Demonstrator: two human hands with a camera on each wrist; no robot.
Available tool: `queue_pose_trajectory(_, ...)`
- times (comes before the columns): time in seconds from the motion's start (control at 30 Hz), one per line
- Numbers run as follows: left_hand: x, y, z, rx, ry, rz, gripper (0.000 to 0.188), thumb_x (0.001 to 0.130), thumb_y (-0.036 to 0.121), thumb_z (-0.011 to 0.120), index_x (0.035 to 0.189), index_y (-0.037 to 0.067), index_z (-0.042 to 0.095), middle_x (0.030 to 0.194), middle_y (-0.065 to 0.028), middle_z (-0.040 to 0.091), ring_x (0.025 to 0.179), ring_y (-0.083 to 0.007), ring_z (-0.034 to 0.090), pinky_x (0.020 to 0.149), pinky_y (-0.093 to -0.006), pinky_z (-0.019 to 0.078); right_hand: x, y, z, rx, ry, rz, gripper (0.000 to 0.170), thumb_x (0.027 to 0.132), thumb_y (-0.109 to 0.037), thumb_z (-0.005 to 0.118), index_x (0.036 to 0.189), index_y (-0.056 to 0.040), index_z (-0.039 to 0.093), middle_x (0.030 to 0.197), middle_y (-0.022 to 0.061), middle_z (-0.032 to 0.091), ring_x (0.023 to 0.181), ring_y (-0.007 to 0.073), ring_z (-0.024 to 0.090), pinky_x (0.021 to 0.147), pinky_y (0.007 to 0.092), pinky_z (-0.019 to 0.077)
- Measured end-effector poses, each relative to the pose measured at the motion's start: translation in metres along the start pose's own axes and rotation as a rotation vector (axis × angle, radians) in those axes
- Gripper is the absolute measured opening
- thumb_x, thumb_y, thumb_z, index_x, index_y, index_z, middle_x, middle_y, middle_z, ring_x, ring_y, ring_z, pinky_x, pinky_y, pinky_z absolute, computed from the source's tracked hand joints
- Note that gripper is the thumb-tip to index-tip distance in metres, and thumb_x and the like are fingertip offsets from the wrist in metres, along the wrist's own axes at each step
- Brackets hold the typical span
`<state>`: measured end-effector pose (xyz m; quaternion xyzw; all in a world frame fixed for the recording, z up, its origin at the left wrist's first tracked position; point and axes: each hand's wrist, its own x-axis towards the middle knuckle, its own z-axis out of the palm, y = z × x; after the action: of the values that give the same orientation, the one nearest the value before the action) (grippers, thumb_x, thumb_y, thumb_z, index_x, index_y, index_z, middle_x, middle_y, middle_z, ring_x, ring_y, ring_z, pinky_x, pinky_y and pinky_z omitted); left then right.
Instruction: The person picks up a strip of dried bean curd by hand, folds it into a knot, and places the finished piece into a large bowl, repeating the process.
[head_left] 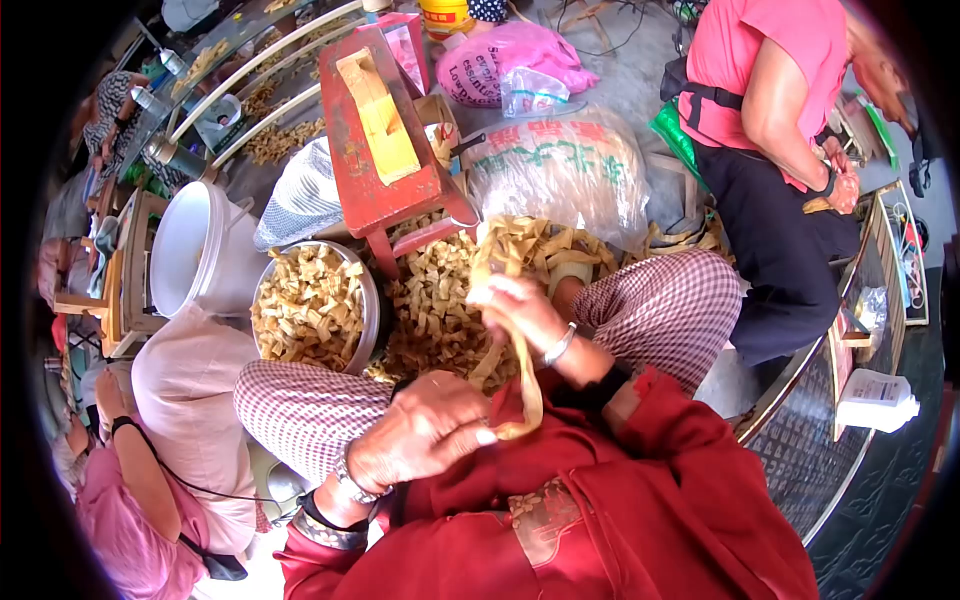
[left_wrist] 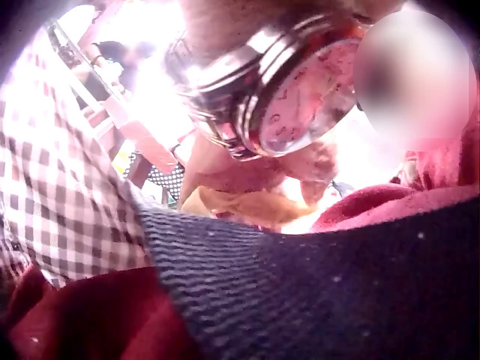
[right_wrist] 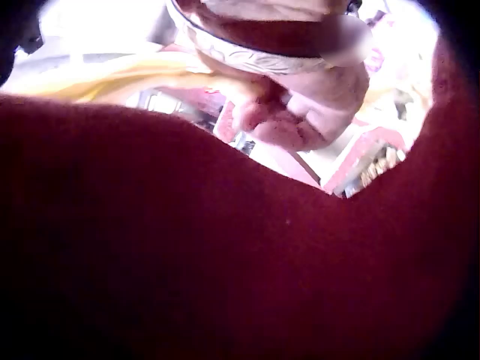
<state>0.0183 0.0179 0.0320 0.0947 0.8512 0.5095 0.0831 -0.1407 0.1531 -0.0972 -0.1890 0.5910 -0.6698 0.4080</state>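
Note:
A long tan strip (head_left: 529,385) runs between the two hands above the lap. The left hand (head_left: 425,428), with a metal watch at its wrist, pinches the strip's lower end; in the left wrist view a yellowish piece (left_wrist: 255,206) shows under that hand (left_wrist: 247,169). Farther forward, the right hand (head_left: 522,312) grips the strip with curled fingers, and more strip loops up beyond it. The right wrist view shows the curled fingers (right_wrist: 285,127) and the pale yellow strip (right_wrist: 112,81) stretching off to the left.
A round tub (head_left: 371,318) full of folded tan pieces stands at the left knee, with a heap of similar pieces (head_left: 432,285) beside it. Beyond are a red bench (head_left: 350,150), a white bucket (head_left: 190,245) and a large plastic sack (head_left: 570,175). Other people sit on both sides.

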Motion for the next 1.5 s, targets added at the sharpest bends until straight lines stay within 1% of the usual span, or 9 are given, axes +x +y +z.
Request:
queue_pose_trajectory(0.2,0.002,-0.042,-0.005,-0.585,0.392,-0.523,0.055,0.098,0.036,0.044,0.061,-0.003,0.057,0.055,-0.0089,0.059,0.052,-0.0170,0.051,0.057,-0.0296,0.0439,-0.032,-0.053,0.050,-0.596,-0.437,-0.271,0.009,0.086,-0.013,0.052,0.090,-0.0066,0.058,0.076,0.0158,0.062,0.072,0.0371,0.060,0.064,0.0417,0.0467)
queue_pose_trajectory(0.3,0.004,-0.048,-0.005,0.064,0.480,-0.562,0.054,0.097,0.037,0.046,0.061,-0.003,0.055,0.055,-0.0110,0.056,0.051,-0.0175,0.049,0.055,-0.0317,0.0420,-0.048,-0.072,0.061,-0.569,-0.412,-0.326,0.009,0.086,-0.013,0.052,0.089,-0.0075,0.058,0.075,0.0144,0.062,0.071,0.0353,0.060,0.065,0.0413,0.0474)
queue_pose_trajectory(0.43,0.004,-0.067,-0.007,-0.858,0.321,-0.666,0.034,0.093,0.031,0.057,0.093,-0.002,0.060,0.072,-0.0064,0.061,0.062,-0.0122,0.056,0.056,-0.0265,0.0459,-0.051,-0.058,0.079,-0.600,-0.580,-0.660,0.008,0.082,-0.014,0.054,0.088,-0.0091,0.058,0.081,0.0105,0.059,0.078,0.0290,0.060,0.067,0.0382,0.0487)
queue_pose_trajectory(0.57,0.017,-0.053,-0.012,-1.128,0.375,-0.508,0.023,0.091,0.011,0.058,0.110,-0.002,0.055,0.086,-0.0079,0.064,0.073,-0.0140,0.062,0.065,-0.0250,0.0515,-0.044,-0.051,0.067,-0.599,-0.715,-0.329,0.011,0.083,-0.017,0.056,0.085,-0.0063,0.058,0.079,0.0108,0.060,0.077,0.0297,0.059,0.067,0.0396,0.0465)
queue_pose_trajectory(0.73,0.022,-0.005,-0.030,-0.686,0.355,-0.251,0.017,0.090,0.002,0.057,0.107,0.000,0.059,0.084,-0.0028,0.063,0.072,-0.0072,0.057,0.066,-0.0216,0.0476,-0.024,-0.056,0.037,0.272,-0.450,-0.079,0.033,0.091,-0.029,0.057,0.110,-0.0029,0.057,0.102,0.0049,0.062,0.092,0.0188,0.060,0.080,0.0316,0.0479)
queue_pose_trajectory(0.9,0.011,-0.007,-0.009,-0.656,0.104,-0.310,0.018,0.090,0.001,0.056,0.107,0.003,0.062,0.080,0.0015,0.060,0.069,-0.0043,0.051,0.063,-0.0202,0.0444,-0.014,-0.094,-0.026,1.048,0.022,-0.142,0.044,0.093,-0.050,0.044,0.099,-0.0083,0.056,0.075,-0.0012,0.054,0.068,0.0126,0.052,0.062,0.0299,0.0449)
queue_pose_trajectory(1.23,-0.015,-0.050,-0.013,-0.675,0.348,-0.405,0.012,0.091,0.005,0.055,0.102,0.002,0.060,0.078,-0.0033,0.064,0.067,-0.0084,0.057,0.061,-0.0213,0.0455,-0.032,-0.169,-0.157,0.581,0.842,-0.521,0.033,0.095,-0.043,0.048,0.082,-0.0121,0.048,0.058,-0.0046,0.037,0.045,0.0087,0.031,0.042,0.0250,0.0277)
queue_pose_trajectory(1.4,-0.003,-0.072,-0.015,-0.636,0.535,-0.488,0.015,0.091,0.003,0.053,0.105,0.001,0.059,0.083,-0.0022,0.064,0.073,-0.0074,0.058,0.067,-0.0201,0.0468,-0.030,-0.205,-0.153,0.452,0.889,-0.540,0.049,0.094,-0.055,0.040,0.089,-0.0070,0.049,0.057,-0.0020,0.032,0.044,0.0093,0.027,0.040,0.0255,0.0230)
queue_pose_trajectory(1.5,0.016,-0.077,0.001,0.047,0.696,-0.355,0.022,0.090,0.006,0.054,0.111,-0.002,0.057,0.094,-0.0091,0.064,0.082,-0.0141,0.059,0.075,-0.0246,0.0482,-0.020,-0.199,-0.109,0.215,0.738,-0.510,0.067,0.085,-0.071,0.038,0.097,-0.0056,0.050,0.058,-0.0011,0.037,0.042,0.0086,0.033,0.036,0.0235,0.0242)
